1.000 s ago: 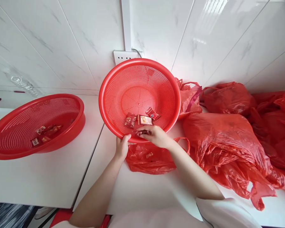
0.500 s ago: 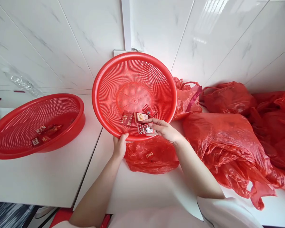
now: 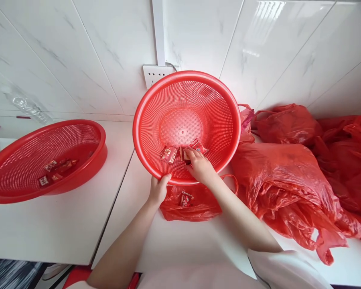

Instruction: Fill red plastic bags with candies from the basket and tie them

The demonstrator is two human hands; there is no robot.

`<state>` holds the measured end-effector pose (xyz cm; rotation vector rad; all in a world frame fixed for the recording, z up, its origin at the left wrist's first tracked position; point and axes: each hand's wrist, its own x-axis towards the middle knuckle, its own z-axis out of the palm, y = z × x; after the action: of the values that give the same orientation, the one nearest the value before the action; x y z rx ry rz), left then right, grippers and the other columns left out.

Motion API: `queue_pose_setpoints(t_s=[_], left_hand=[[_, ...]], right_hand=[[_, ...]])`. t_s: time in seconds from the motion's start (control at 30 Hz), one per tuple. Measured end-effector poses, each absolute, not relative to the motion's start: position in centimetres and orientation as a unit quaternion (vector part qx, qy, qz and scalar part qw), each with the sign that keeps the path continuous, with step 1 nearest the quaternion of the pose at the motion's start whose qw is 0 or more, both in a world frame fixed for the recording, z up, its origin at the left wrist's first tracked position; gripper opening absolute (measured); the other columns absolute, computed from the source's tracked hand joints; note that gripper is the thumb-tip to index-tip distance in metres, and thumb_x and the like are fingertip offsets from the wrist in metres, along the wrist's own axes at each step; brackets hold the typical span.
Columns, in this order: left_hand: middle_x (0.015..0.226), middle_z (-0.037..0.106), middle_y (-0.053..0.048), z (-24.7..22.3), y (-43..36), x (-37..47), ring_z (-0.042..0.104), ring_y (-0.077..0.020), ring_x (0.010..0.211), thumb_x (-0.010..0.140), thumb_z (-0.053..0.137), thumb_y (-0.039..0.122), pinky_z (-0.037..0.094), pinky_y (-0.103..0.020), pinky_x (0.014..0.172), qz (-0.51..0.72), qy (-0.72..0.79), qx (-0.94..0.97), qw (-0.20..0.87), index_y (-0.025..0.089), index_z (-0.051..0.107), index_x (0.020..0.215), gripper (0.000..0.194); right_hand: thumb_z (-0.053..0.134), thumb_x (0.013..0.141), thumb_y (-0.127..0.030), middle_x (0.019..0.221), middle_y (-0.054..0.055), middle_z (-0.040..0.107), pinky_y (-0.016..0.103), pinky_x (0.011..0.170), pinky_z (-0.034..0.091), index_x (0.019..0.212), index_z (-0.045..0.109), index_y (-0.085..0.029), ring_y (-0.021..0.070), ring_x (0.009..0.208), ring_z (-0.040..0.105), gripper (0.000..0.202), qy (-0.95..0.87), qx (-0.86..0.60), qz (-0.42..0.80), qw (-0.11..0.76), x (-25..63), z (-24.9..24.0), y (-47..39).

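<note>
A red mesh basket (image 3: 183, 116) is tilted toward me, its near rim gripped by my left hand (image 3: 159, 188), which is closed with the thumb over the edge. Inside the basket, my right hand (image 3: 200, 164) has its fingers closed on a small brown-and-cream packet (image 3: 184, 155). A red packet (image 3: 198, 147) lies just behind those fingers, and another red packet (image 3: 169, 154) rests to their left. Below the basket a red plastic bag (image 3: 195, 210) sits on the table, with a small red packet (image 3: 185, 199) on it or in its mouth.
A second red basket (image 3: 99, 160) holding several packets stands on the left. Full red plastic bags (image 3: 282, 172) crowd the right side. A clear bottle (image 3: 31, 108) lies by the wall at the back left. A power socket (image 3: 156, 74) is behind the basket.
The held basket has shifted right and slightly down. The patterned packet near my right hand has left the basket, and a packet now shows at the bag below. My right fingers have closed on the brown-and-cream packet.
</note>
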<state>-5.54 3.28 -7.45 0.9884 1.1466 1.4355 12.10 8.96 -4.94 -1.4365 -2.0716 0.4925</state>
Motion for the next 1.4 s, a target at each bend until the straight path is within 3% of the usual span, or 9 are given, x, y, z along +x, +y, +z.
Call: queue_pose_setpoints(t_s=[0.1,0.2,0.4,0.67,0.83,1.0,1.13,1.23,1.4], left_hand=[[0.086,0.066,-0.001,-7.5,3.2,-5.6,0.062,-0.0175,0.076,0.075,0.064,0.025,0.050,-0.028,0.069,0.587,0.486,0.408,0.502,0.020,0.064,0.087,0.013],[0.086,0.066,-0.001,-7.6,3.4,-5.6,0.062,-0.0169,0.074,0.075,0.064,0.026,0.050,-0.028,0.067,0.596,0.489,0.391,0.503,0.020,0.063,0.082,0.010],[0.093,0.069,-0.003,-7.8,3.9,-5.5,0.066,-0.0198,0.083,0.072,0.064,0.027,0.052,-0.030,0.072,0.614,0.495,0.357,0.500,0.021,0.064,0.092,0.021],[0.097,0.068,-0.003,-7.9,3.9,-5.8,0.065,-0.0195,0.085,0.074,0.064,0.026,0.051,-0.030,0.075,0.616,0.483,0.371,0.500,0.019,0.062,0.089,0.016],[0.097,0.068,-0.003,-7.2,3.8,-5.7,0.065,-0.0199,0.084,0.074,0.063,0.026,0.052,-0.030,0.072,0.613,0.477,0.379,0.502,0.020,0.062,0.085,0.013],[0.094,0.068,-0.002,-7.4,3.9,-5.7,0.065,-0.0194,0.082,0.072,0.063,0.026,0.052,-0.029,0.071,0.615,0.488,0.367,0.499,0.020,0.063,0.085,0.014],[0.093,0.069,-0.003,-7.8,4.0,-5.8,0.065,-0.0186,0.079,0.072,0.064,0.026,0.051,-0.029,0.071,0.613,0.494,0.357,0.503,0.020,0.063,0.091,0.020],[0.095,0.069,-0.003,-7.9,4.0,-5.9,0.066,-0.0187,0.080,0.072,0.064,0.027,0.052,-0.030,0.073,0.614,0.493,0.356,0.503,0.020,0.064,0.094,0.023],[0.096,0.069,-0.005,-7.8,4.0,-5.8,0.066,-0.0210,0.085,0.072,0.063,0.028,0.052,-0.031,0.074,0.611,0.499,0.362,0.497,0.019,0.064,0.099,0.029]], right_hand=[[0.045,0.090,-0.019,0.118,0.015,0.065,0.045,0.093,0.048,0.128,0.056,-0.020,0.0286,0.110,0.061,0.040,-0.731,-0.558,0.229,0.320,12.6,-5.2,9.6],[0.052,0.090,-0.033,0.097,0.009,0.071,0.042,0.088,0.052,0.108,0.064,-0.020,0.0249,0.093,0.067,0.026,-0.644,-0.520,0.359,0.431,13.1,-4.4,10.0],[0.074,0.072,-0.043,0.101,0.008,0.072,0.041,0.086,0.056,0.098,0.067,-0.018,0.0229,0.092,0.069,0.036,-0.384,-0.348,0.671,0.530,12.9,-3.0,9.8],[0.084,0.061,-0.039,0.082,0.004,0.075,0.041,0.082,0.058,0.082,0.071,-0.018,0.0196,0.075,0.070,0.032,-0.342,-0.360,0.659,0.565,12.4,-2.5,9.2],[0.075,0.071,-0.044,0.091,0.004,0.074,0.031,0.064,0.059,0.097,0.065,-0.020,0.0180,0.075,0.070,0.037,-0.334,-0.389,0.657,0.553,12.7,-2.2,9.2],[0.065,0.081,-0.049,0.091,0.005,0.073,0.017,0.032,0.036,0.103,0.058,-0.022,0.0106,0.052,0.063,0.035,-0.387,-0.392,0.664,0.505,13.2,-2.2,9.3],[0.079,0.069,-0.032,0.111,0.005,0.071,0.025,0.065,0.057,0.095,0.066,-0.022,0.0193,0.093,0.070,0.030,-0.472,-0.347,0.598,0.547,13.2,-2.2,9.0],[0.081,0.064,-0.021,0.132,0.003,0.060,0.039,0.095,0.052,0.084,0.073,-0.024,0.0255,0.122,0.057,0.022,-0.525,-0.322,0.534,0.580,13.2,-1.9,8.6],[0.075,0.071,-0.020,0.134,0.001,0.059,0.044,0.093,0.053,0.082,0.077,-0.028,0.0279,0.119,0.059,0.014,-0.565,-0.343,0.484,0.574,13.4,-1.5,8.1]])
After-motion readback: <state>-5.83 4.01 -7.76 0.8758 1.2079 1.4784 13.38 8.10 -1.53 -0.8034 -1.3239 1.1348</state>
